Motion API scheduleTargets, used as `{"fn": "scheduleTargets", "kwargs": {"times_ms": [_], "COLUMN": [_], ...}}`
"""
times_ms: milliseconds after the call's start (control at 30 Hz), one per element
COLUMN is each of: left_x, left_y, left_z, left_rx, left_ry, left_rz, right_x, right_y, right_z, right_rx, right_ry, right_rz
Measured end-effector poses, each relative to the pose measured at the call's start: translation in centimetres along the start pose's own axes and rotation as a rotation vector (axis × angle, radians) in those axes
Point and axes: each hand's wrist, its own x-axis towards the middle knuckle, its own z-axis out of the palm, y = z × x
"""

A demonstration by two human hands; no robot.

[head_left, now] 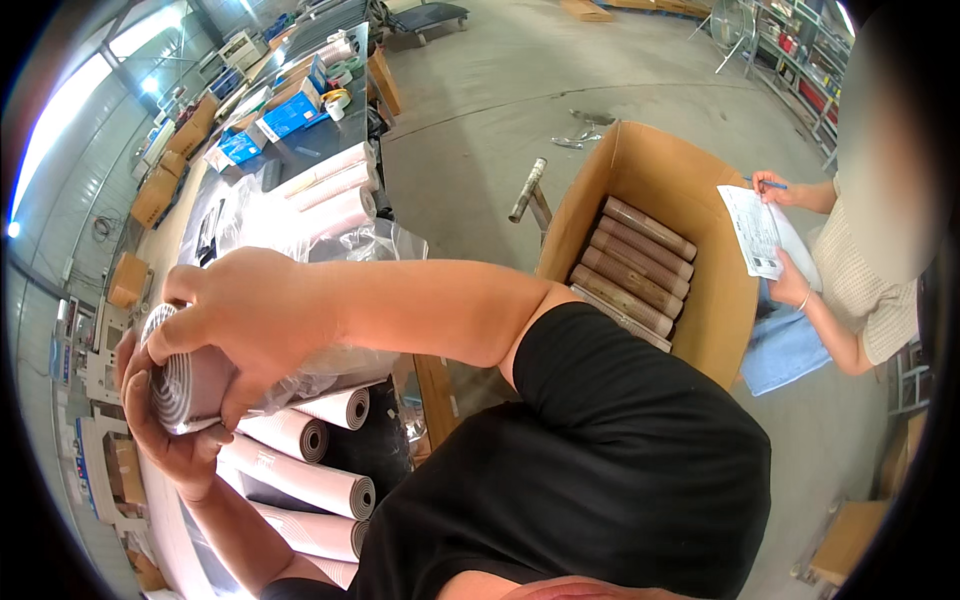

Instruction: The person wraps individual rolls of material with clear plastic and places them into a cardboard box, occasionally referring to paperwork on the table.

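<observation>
Clasped in curled left hand [178, 447] and curled right hand [248, 312]: one pale rolled mat [200, 388], well left of open cardboard box [722, 300]. Noted inside that box: brownish rolled mats [642, 255] lying side by side.

Pale pink against black, brown against tan

The held roll [195, 385] shows grey and white rings on its end. Pale pink rolls [300, 478] with dark-and-light spiral ends contrast with the black tabletop [350, 450]. Muted brown rolls [628, 280] sit within a tan carton [670, 165]. The wearer's shirt [620, 440] is plain black; the co-worker's top [850, 270] is cream with a fine grid texture. The paper [750, 235] is white with dark print, the pen [770, 184] blue, the floor [470, 130] grey.
</observation>
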Motion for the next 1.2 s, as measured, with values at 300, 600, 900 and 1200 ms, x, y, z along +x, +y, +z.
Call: {"fn": "scheduleTargets", "kwargs": {"times_ms": [300, 600, 900, 1200], "left_x": [2.1, 5.9, 13.3, 13.7], "left_y": [0.3, 2.2, 5.9, 6.8], "left_z": [0.1, -2.0, -0.9, -1.6], "left_rx": [0.105, 0.108, 0.146, 0.248], "left_ry": [-0.078, -0.269, -0.581, -0.711], "left_rz": [-0.03, -0.136, -0.169, -0.587], "right_x": [0.8, 3.4, 3.8, 4.9], "right_y": [1.8, 3.1, 5.4, 3.8], "right_z": [-1.1, -4.9, -5.4, -4.1], "right_rx": [-0.045, 0.069, 0.159, 0.039], "right_ry": [-0.113, -0.189, -0.202, -0.313], "right_rz": [-0.015, -0.085, -0.129, -0.193]}}
